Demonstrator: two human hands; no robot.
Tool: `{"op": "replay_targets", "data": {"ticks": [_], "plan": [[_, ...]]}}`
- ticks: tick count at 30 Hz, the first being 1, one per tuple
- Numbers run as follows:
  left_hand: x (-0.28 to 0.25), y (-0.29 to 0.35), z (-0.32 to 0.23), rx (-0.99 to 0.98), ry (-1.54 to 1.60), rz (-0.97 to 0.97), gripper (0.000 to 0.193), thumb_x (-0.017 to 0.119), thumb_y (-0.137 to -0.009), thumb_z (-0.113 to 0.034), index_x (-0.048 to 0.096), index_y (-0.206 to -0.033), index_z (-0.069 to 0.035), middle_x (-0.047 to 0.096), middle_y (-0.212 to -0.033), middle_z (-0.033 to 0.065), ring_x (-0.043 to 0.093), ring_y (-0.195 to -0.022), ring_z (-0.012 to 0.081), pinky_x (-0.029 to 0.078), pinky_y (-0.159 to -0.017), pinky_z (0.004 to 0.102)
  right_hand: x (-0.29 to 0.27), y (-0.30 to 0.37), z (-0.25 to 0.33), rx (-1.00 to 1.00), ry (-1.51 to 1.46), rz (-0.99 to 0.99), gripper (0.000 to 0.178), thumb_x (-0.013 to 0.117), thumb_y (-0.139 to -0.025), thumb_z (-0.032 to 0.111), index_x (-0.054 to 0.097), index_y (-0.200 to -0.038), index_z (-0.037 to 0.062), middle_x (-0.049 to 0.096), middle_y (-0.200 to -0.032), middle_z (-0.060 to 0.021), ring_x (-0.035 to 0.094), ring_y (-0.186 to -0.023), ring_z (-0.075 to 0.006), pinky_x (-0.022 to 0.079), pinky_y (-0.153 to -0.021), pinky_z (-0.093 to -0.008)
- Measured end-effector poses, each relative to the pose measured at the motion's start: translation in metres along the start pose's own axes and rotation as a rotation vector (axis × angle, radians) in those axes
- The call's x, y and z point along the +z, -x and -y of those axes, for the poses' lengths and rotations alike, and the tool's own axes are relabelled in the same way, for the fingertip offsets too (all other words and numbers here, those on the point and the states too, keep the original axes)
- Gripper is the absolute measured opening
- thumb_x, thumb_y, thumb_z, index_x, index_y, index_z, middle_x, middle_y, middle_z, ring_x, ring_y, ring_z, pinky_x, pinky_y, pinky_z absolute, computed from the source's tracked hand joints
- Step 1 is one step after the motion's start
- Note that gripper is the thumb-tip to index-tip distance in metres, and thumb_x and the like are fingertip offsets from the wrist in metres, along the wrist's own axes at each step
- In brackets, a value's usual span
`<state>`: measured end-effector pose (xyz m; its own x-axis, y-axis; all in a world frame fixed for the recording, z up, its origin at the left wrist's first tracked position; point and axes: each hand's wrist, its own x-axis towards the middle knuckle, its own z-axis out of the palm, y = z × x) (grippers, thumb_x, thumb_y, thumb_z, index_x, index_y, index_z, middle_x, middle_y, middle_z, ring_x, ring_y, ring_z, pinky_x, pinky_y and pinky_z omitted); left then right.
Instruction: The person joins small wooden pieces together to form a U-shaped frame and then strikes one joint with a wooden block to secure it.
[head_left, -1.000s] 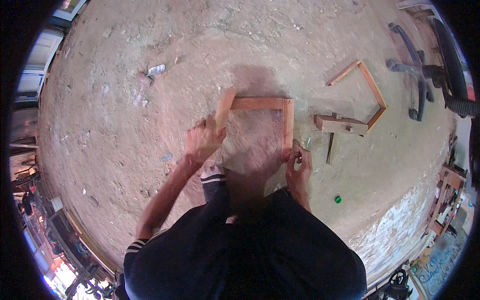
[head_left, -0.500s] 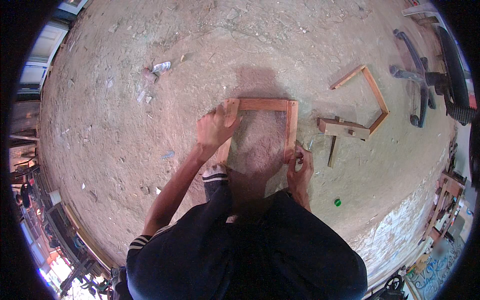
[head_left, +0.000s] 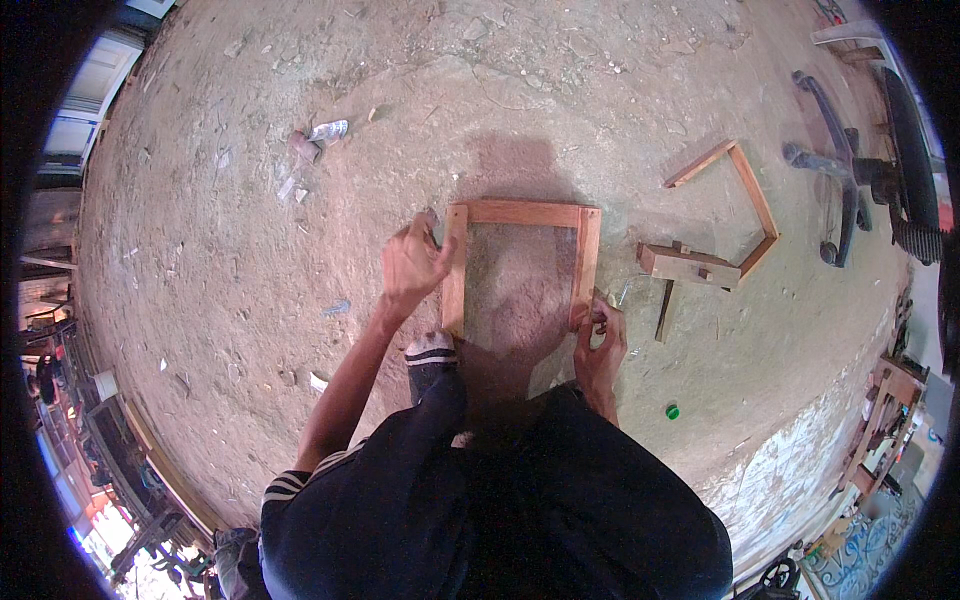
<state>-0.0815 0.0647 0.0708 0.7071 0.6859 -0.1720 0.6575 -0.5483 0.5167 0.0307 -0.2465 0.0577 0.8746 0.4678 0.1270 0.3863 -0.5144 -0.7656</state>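
Observation:
A three-sided wooden frame (head_left: 530,212) lies on the ground in front of me, its open end toward me. Two side rails meet a far crosspiece at lapped corners, with small dark dots on them. My left hand (head_left: 412,265) is beside the far part of the left rail, fingers bent and apart, thumb close to the wood. Contact there is unclear. At the near end of the right rail, my right hand (head_left: 600,340) pinches the wood between thumb and curled fingers. My socked left foot (head_left: 430,348) is by the near end of the left rail.
To the right lie a wooden mallet (head_left: 690,267) and an angled piece of joined wood strips (head_left: 756,190). Farther right is a black wheeled chair base (head_left: 835,160). A green cap (head_left: 672,412) rests near my right knee. Crumpled litter (head_left: 318,138) is at the far left.
My left hand has come off the frame's far left corner and moved slightly left, uncovering that corner. My right hand keeps its place at the right rail.

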Motion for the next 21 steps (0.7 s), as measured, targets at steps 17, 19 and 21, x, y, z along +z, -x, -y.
{"op": "replay_targets", "data": {"ticks": [17,19,21], "plan": [[0.039,-0.075,0.0,0.695,-0.125,0.083,0.043,0.075,-0.08,-0.022,0.066,-0.119,-0.007,0.065,-0.108,0.0159,0.064,-0.107,0.0346,0.054,-0.095,0.0433,-0.004,-0.003,0.012,0.071,-0.012,0.014,0.028,0.066,-0.09,-0.001,0.061,-0.117,0.0041,0.063,-0.095,-0.0134,0.062,-0.082,-0.0285,0.052,-0.074,-0.0399],[0.037,-0.078,0.0,0.78,-0.123,0.055,0.04,0.075,-0.081,-0.021,0.067,-0.117,-0.006,0.067,-0.102,0.0166,0.066,-0.102,0.0333,0.056,-0.09,0.0433,-0.002,0.001,0.003,0.073,-0.01,0.012,0.028,0.067,-0.09,0.0,0.061,-0.117,0.0041,0.063,-0.095,-0.0136,0.062,-0.082,-0.0285,0.052,-0.074,-0.04],[0.033,-0.069,-0.007,0.715,-0.124,0.087,0.039,0.075,-0.08,-0.021,0.068,-0.116,-0.006,0.068,-0.101,0.0165,0.066,-0.1,0.0329,0.057,-0.087,0.0425,0.0,0.003,-0.002,0.077,-0.004,0.009,0.028,0.067,-0.09,0.0,0.061,-0.117,0.0041,0.063,-0.095,-0.0137,0.062,-0.083,-0.0285,0.052,-0.074,-0.0402]]}}
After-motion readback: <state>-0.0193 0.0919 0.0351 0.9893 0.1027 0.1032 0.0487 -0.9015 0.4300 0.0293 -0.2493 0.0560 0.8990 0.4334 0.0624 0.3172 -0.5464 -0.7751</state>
